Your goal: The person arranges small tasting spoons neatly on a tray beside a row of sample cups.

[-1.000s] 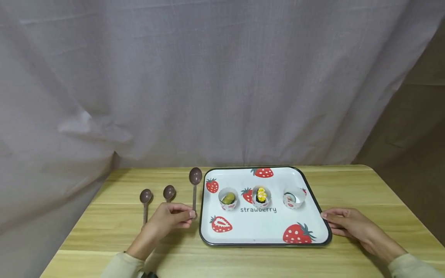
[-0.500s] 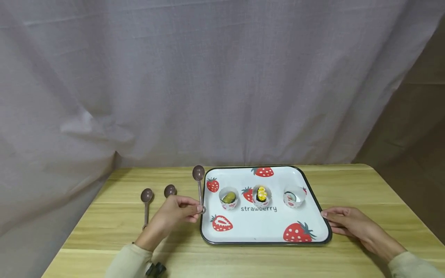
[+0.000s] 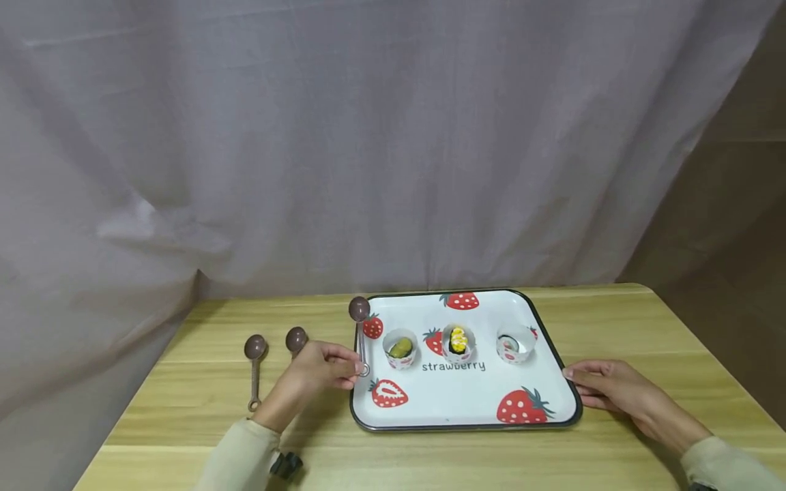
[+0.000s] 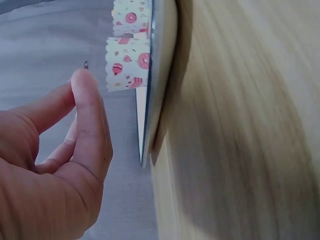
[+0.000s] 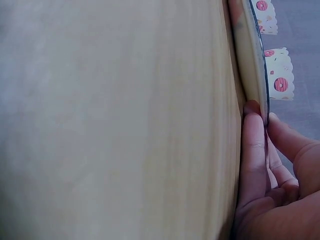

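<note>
My left hand (image 3: 314,372) pinches the ringed handle end of a brown round-bowled spoon (image 3: 359,310), held above the tray's left rim. In the left wrist view only a small bit of the spoon (image 4: 86,65) shows past the fingertips. With thumb above and fingers below, my right hand (image 3: 617,392) grips the right rim of a white strawberry-printed tray (image 3: 454,402). On the tray stand three paper cups: the left cup (image 3: 402,363) holds a greenish piece, the middle one a yellow-topped sushi (image 3: 458,339), the right one a roll slice (image 3: 507,344).
Two more brown spoons lie left of the tray: one whole spoon (image 3: 254,349) and another spoon (image 3: 296,339) partly hidden behind my left hand. Beneath everything is a wooden table (image 3: 184,409). A grey curtain (image 3: 393,150) hangs behind its back edge.
My left hand has moved right with the spoon, from beside the tray to over its left rim. My right hand stays on the tray's right rim.
</note>
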`<state>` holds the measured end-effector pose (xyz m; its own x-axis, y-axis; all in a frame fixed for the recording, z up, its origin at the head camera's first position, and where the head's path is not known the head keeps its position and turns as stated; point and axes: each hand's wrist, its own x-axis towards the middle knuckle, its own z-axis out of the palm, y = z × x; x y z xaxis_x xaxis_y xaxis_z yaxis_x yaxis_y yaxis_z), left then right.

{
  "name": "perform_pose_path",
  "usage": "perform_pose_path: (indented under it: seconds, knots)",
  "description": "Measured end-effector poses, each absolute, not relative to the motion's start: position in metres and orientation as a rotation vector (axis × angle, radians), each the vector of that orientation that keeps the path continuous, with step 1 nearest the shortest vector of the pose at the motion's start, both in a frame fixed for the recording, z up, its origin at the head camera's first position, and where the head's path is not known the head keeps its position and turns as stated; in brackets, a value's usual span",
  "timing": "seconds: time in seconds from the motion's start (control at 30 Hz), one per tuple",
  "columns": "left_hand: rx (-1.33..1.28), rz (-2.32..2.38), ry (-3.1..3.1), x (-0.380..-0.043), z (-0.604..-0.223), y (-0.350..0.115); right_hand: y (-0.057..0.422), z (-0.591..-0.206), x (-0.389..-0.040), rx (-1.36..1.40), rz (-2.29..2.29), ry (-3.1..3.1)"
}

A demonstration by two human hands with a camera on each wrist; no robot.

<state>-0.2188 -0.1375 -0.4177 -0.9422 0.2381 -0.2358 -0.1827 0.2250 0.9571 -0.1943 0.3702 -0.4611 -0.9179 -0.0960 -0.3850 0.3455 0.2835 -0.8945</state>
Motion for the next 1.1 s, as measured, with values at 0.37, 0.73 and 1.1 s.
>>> perform_pose_path:
  seconds: [0.37, 0.73, 1.1]
  knots:
    - [0.074, 1.585, 2.297, -0.223, -0.426, -0.128, 0.371, -0.461, -0.196, 0.268, -1.642, 2.210]
    - [0.079, 1.378, 2.522, -0.219, -0.426, -0.115, 0.372, -0.462, -0.196, 0.269, -1.650, 2.197]
    - [0.197, 1.163, 2.727, -0.216, -0.428, -0.104, 0.371, -0.460, -0.196, 0.230, -1.631, 2.221]
